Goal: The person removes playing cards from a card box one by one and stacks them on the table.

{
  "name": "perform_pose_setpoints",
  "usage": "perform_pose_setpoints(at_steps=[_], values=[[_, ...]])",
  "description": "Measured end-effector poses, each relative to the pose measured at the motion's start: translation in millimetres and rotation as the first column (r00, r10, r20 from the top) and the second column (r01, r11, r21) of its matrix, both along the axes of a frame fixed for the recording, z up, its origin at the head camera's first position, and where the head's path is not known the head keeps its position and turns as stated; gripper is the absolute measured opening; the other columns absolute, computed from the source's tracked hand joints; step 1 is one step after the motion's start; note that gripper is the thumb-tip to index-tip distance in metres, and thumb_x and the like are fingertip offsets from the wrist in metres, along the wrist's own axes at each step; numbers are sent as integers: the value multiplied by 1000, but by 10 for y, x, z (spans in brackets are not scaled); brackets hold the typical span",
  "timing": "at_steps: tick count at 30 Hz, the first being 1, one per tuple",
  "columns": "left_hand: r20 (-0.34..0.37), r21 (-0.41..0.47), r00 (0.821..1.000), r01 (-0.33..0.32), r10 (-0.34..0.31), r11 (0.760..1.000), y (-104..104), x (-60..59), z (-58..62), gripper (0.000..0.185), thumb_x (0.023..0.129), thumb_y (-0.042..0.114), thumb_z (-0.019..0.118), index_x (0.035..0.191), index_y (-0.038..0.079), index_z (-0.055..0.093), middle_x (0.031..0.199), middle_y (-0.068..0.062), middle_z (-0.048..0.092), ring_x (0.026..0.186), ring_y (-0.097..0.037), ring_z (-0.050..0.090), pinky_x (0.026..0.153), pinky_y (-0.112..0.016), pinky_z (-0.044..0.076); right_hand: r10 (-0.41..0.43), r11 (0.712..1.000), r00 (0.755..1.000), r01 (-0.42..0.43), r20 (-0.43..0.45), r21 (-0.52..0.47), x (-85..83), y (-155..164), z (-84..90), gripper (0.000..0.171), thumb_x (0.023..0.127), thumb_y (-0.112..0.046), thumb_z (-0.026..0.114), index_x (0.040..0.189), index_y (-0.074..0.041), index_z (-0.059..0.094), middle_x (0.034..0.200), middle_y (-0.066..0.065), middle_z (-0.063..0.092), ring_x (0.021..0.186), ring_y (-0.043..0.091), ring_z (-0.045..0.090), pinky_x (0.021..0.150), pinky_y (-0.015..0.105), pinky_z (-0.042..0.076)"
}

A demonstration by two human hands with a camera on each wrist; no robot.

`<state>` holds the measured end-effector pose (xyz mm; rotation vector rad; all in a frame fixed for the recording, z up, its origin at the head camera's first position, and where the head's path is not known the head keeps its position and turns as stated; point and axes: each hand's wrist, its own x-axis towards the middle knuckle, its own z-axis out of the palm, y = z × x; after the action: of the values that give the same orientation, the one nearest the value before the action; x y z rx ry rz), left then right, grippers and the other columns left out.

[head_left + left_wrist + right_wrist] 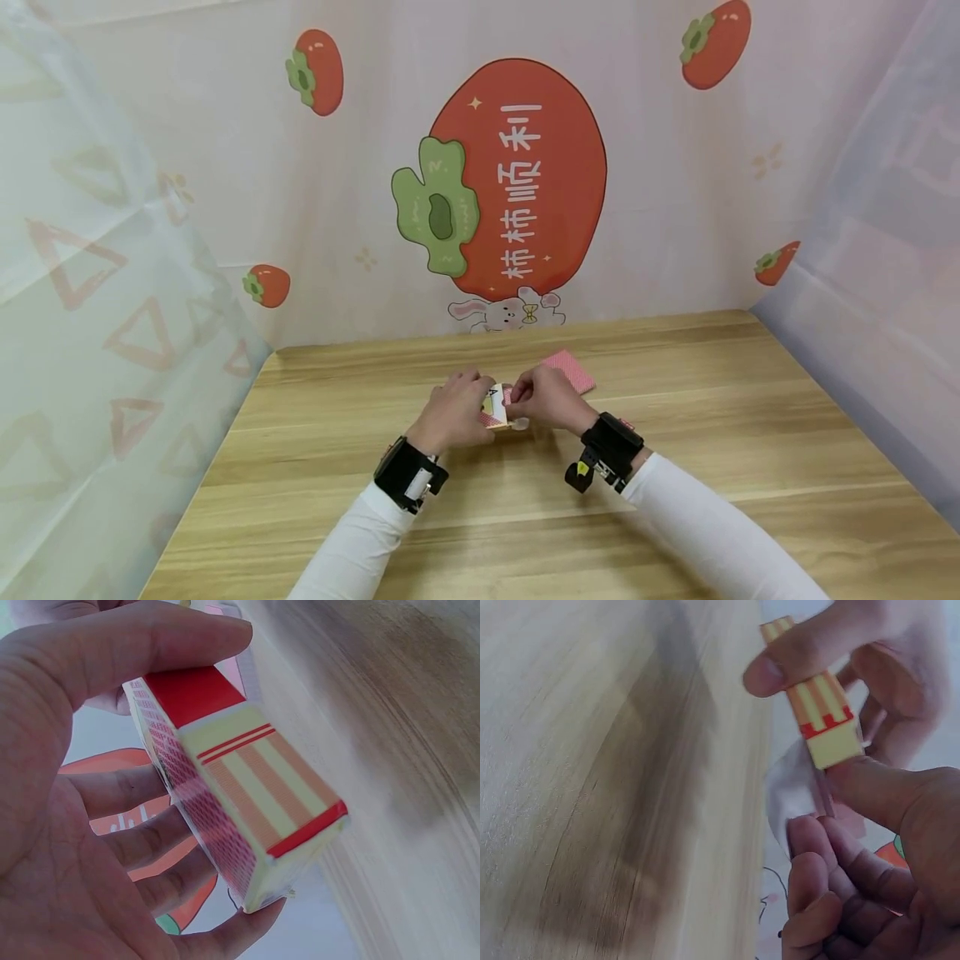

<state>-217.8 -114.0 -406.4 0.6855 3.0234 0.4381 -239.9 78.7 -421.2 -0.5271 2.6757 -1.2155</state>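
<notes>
In the head view my left hand (456, 410) holds a playing card box (497, 407) a little above the table. An "A" shows on its white part. The left wrist view shows the box's striped narrow side (274, 787) with a red band, the thumb lying over one end and the fingers along the patterned face. My right hand (551, 398) pinches at the box's other end, its thumb (877, 787) against it and the other fingers curled. A whitish see-through piece (789, 791) hangs beside that end; whether it is wrap or part of the box, I cannot tell.
Behind the right hand, a pink patterned card or stack of cards (573, 372) lies on the wooden table (675, 467). A printed cloth (645, 167) stands along the back edge, with more cloth at both sides.
</notes>
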Motion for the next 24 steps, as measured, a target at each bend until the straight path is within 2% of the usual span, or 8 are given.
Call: perform_pose_setpoints(at_steps=[9,14,18,20,22,24], values=[[5,9,1000,-23,23,1000,-60,-18,-48,69,68,22,88,131,6,63,117,-9,59,107,-30,53,86,-56,47,-22,998,996,27,86,-59,-39,103,17,26,81,-18,87,89,-5,66,80,3,65,71,15,60,65,29,49],[-5,-3,999,-35,35,999,-78,-32,-62,70,68,24,88,131,6,63,118,-10,60,107,-29,54,86,-54,48,-42,998,995,46,90,-53,-47,168,48,31,80,-18,87,96,-1,66,81,5,66,73,17,61,66,30,49],[-1,2,999,-35,35,999,-78,-38,-63,70,68,23,88,132,5,63,120,-11,60,108,-31,55,87,-56,48,-19,1000,1000,19,-9,11,-26,175,100,43,80,-20,87,111,0,65,97,8,68,88,22,64,75,36,52],[0,3,999,-32,32,999,-74,-43,-60,70,68,23,88,132,5,63,120,-11,60,108,-31,55,87,-57,48,42,997,994,-36,-102,66,-23,165,129,47,80,-20,88,117,-2,66,109,9,68,101,25,63,85,40,53],[-3,1,1000,-27,27,1000,-67,-48,-61,70,69,23,89,131,6,63,119,-11,60,108,-31,55,86,-57,48,138,985,972,-114,-191,133,-19,150,154,46,79,-18,88,119,-6,67,117,7,66,110,26,60,93,43,51],[-5,-2,1000,-22,22,1000,-58,-46,-63,70,69,23,89,131,6,63,118,-11,60,108,-31,55,86,-57,48,249,960,938,-205,-243,191,-16,139,159,43,79,-14,87,117,-8,69,119,4,66,112,25,59,95,43,50]])
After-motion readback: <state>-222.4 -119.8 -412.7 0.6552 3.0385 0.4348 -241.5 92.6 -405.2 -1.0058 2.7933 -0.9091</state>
